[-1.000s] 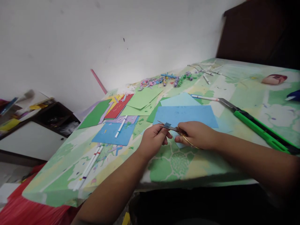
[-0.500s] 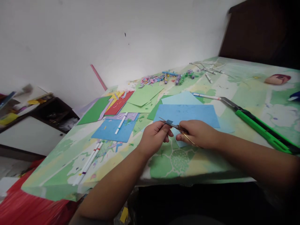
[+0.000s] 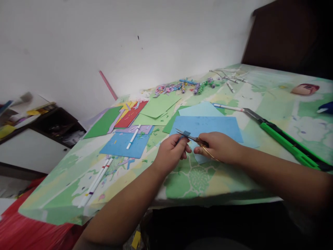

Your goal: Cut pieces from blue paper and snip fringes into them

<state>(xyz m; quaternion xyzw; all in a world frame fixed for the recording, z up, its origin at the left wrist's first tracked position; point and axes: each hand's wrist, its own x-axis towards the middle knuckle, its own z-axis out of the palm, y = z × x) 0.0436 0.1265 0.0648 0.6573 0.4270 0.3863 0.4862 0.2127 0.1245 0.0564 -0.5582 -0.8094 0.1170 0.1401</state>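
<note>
My left hand [image 3: 173, 151] pinches a small blue paper piece [image 3: 186, 133] between thumb and fingers. Closed round the handles of a pair of scissors [image 3: 195, 139] with gold-coloured loops is my right hand [image 3: 220, 147]. The blades point left and lie at the blue piece, close to my left fingertips. Beneath and beyond both hands is a blue sheet [image 3: 208, 125], on top of a light blue sheet [image 3: 201, 109] and a green one.
A green-handled utility knife [image 3: 288, 142] lies to the right, its blade near a white marker [image 3: 229, 107]. Left are a blue sheet [image 3: 117, 144], white markers [image 3: 96, 180] and paper scraps. Green sheets [image 3: 158, 107] and rolled paper pieces [image 3: 199, 88] sit farther back.
My hands stay in nearly the same place. The small blue piece and the scissor blades have shifted slightly against each other; the view has tilted a little.
</note>
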